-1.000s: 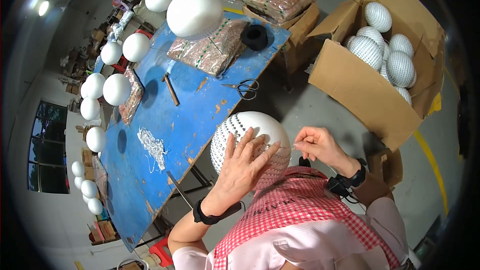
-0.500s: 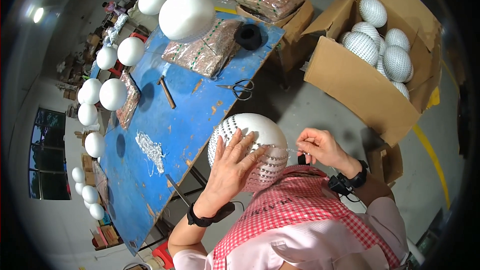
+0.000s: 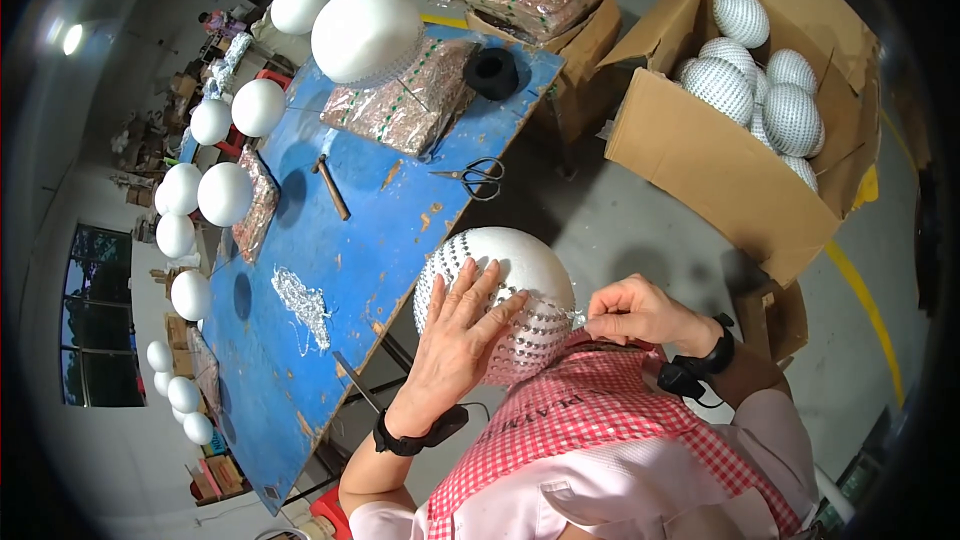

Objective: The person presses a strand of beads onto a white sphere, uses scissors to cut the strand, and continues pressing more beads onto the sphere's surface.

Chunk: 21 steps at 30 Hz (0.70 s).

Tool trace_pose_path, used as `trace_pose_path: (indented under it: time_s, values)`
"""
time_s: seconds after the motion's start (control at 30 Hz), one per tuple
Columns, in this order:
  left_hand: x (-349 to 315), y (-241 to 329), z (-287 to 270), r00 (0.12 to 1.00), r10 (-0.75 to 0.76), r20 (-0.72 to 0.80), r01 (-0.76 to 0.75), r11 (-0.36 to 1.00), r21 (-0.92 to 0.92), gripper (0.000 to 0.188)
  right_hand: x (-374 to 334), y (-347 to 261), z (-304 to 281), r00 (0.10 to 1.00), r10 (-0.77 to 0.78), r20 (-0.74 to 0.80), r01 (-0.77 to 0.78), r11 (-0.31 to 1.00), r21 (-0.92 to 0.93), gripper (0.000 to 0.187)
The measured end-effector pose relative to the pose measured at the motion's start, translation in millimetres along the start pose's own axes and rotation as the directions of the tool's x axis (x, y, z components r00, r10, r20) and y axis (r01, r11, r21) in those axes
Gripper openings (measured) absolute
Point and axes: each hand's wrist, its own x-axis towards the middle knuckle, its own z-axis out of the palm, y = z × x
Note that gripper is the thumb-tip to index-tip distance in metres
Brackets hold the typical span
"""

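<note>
A large white foam ball (image 3: 530, 258) rests against my apron, partly wrapped in rows of small silver beads (image 3: 545, 325). My left hand (image 3: 462, 325) lies across its near left side, fingers spread and touching the surface. Just right of the ball, my right hand (image 3: 640, 312) is closed in a pinch. A short bit of bead string (image 3: 579, 318) shows between those fingertips and the ball; the rest of it is hidden by the hand.
On the blue table (image 3: 350, 250) lie scissors (image 3: 475, 178), a hammer (image 3: 330, 187), a silver bead heap (image 3: 300, 302), a black roll (image 3: 492, 73) and a plastic-wrapped pack (image 3: 400, 100). White balls (image 3: 225, 193) stand along its far side. A cardboard box (image 3: 715, 175) holds several beaded balls (image 3: 795, 120).
My right hand has moved slightly down and closer to the ball, its fingers more closed together. My left hand and the ball stay nearly where they were.
</note>
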Motion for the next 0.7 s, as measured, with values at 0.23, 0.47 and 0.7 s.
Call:
trace_pose_path:
  time_s: [0.23,0.47,0.7]
  values:
    - [2.7,-1.4,-3.2,0.999,0.014,0.029,-0.014,1.000,0.011,0.044,12.7,15.3,9.1,0.978,0.086,-0.190,-0.059,0.988,0.142,0.027]
    - [1.6,-2.2,-0.9,1.000,0.010,0.026,-0.011,1.000,0.025,0.043,23.8,20.6,9.2,0.883,-0.221,-0.415,0.191,0.975,-0.112,0.020]
    - [1.6,-1.8,0.8,1.000,0.005,0.027,-0.005,1.000,-0.001,0.043,10.4,6.8,9.0,0.903,-0.336,-0.268,0.140,0.819,-0.556,0.018]
